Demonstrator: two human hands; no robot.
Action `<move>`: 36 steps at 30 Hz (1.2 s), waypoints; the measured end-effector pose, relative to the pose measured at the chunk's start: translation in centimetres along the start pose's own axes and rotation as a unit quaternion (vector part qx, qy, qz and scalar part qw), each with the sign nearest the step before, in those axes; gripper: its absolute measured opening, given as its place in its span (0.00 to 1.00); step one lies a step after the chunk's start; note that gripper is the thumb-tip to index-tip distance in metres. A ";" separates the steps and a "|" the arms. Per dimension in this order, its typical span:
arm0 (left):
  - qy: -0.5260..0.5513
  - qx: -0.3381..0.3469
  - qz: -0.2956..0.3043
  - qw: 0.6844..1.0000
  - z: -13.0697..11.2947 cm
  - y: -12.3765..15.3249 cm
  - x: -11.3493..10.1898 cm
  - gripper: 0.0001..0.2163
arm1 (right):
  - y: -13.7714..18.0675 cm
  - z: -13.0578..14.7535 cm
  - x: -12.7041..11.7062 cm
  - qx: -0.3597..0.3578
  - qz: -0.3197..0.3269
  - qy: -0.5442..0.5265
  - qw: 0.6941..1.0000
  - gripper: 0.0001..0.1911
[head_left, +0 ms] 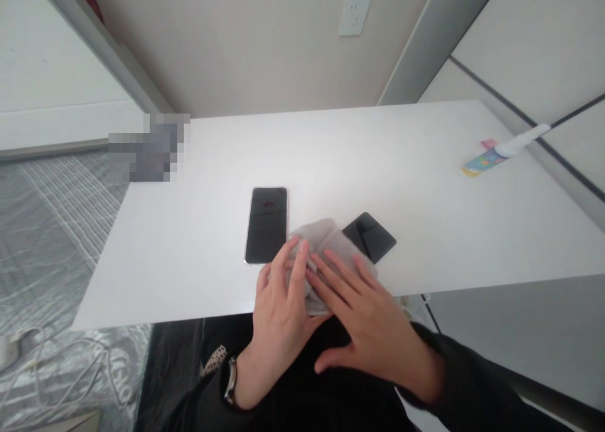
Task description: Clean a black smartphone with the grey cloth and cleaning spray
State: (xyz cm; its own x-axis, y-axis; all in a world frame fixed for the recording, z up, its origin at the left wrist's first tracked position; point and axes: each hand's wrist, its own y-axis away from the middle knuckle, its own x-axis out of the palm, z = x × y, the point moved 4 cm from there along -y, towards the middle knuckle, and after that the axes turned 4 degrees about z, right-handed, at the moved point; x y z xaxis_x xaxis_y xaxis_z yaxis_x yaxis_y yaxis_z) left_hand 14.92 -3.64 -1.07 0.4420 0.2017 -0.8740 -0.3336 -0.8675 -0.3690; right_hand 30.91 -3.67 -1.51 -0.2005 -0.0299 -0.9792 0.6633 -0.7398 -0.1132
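Note:
A thin, pale, crumpled cloth or tissue (326,231) lies at the table's front edge, under both hands. My left hand (283,309) rests on its left part, fingers spread and slightly bent. Fingers stretched out, my right hand (366,315) lies across its right part, with the thumb apart. What is beneath the cloth is hidden. Just left of it is a smartphone (267,221), face up with a dark screen. A flat, shiny black square (373,238) sits at the cloth's right side, its left corner close to or under the cloth.
On the right of the white table (227,148) there is a white-nozzled bottle (486,161) with a colourful label, beside a small pink piece (488,143). A blurred-out grey object (154,154) is at the back left corner. Behind is a wall with a socket (355,14). Cables (89,372) lie lower left.

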 end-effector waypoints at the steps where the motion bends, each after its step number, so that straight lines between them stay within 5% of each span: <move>1: -0.002 0.001 0.001 1.000 0.0 0.0 0.0 0.42 | 0.2 0.1 0.0 -0.026 0.013 -0.010 1.000 0.56; 7: -0.001 0.009 -0.007 1.000 0.0 0.0 0.2 0.43 | 0.0 -2.7 -0.6 0.086 -0.037 0.044 0.995 0.49; 14: 0.004 -0.011 0.002 1.000 0.0 0.0 0.1 0.37 | 0.8 1.2 0.4 -0.028 0.012 0.001 1.000 0.51; 21: 0.008 0.002 0.008 1.000 0.0 0.0 0.2 0.42 | 3.6 -6.0 -1.1 0.088 -0.037 0.036 0.995 0.43; 24: 0.011 -0.001 0.006 1.000 0.0 0.0 0.2 0.41 | 1.8 -4.5 -0.7 0.086 -0.046 0.048 0.994 0.48; 29: 0.012 -0.003 0.007 1.000 0.0 0.1 0.1 0.36 | 1.3 1.0 0.5 -0.054 -0.011 0.004 0.998 0.52; 32: 0.021 -0.007 0.017 1.000 0.0 0.1 0.1 0.36 | 3.4 0.3 0.1 -0.061 -0.028 -0.007 0.998 0.44; 36: 0.023 -0.003 0.014 1.000 -0.1 0.0 0.1 0.42 | 4.9 -2.8 -1.0 0.026 -0.096 -0.043 0.994 0.39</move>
State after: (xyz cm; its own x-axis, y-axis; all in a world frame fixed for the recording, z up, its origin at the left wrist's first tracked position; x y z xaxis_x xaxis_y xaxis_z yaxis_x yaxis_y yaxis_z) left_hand 15.03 -3.66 -1.19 0.4704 0.1569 -0.8684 -0.3409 -0.8754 -0.3428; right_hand 36.36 -5.39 -1.53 -0.3833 0.0596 -0.9217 0.5692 -0.7707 -0.2865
